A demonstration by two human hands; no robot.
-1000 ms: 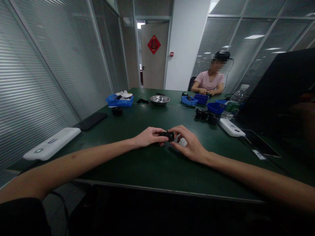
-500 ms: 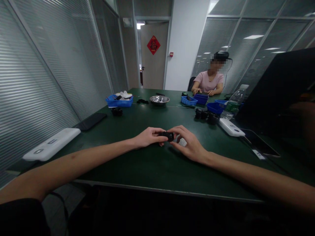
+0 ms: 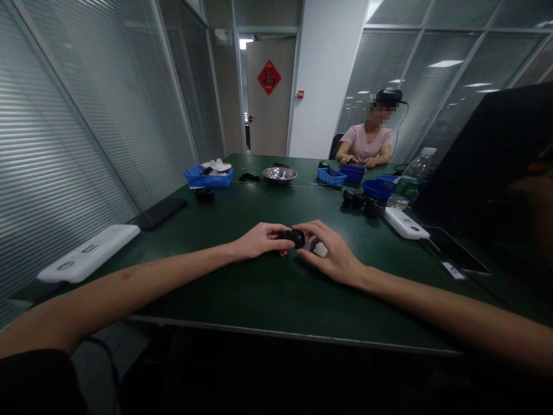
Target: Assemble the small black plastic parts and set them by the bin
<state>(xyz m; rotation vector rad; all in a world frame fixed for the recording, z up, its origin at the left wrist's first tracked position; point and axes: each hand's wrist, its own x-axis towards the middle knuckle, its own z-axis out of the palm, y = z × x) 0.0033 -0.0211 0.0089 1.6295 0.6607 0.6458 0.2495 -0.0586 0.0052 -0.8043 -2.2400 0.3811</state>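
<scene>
Both of my hands meet over the middle of the green table. My left hand pinches a small black round part between thumb and fingers. My right hand grips the same part from the other side, its fingers curled over it. Something small and white shows under my right hand's fingers; I cannot make out what it is.
White flat devices lie at the left and right. A dark phone, blue bins, a metal bowl, black parts, a water bottle. A person in pink works at the far end.
</scene>
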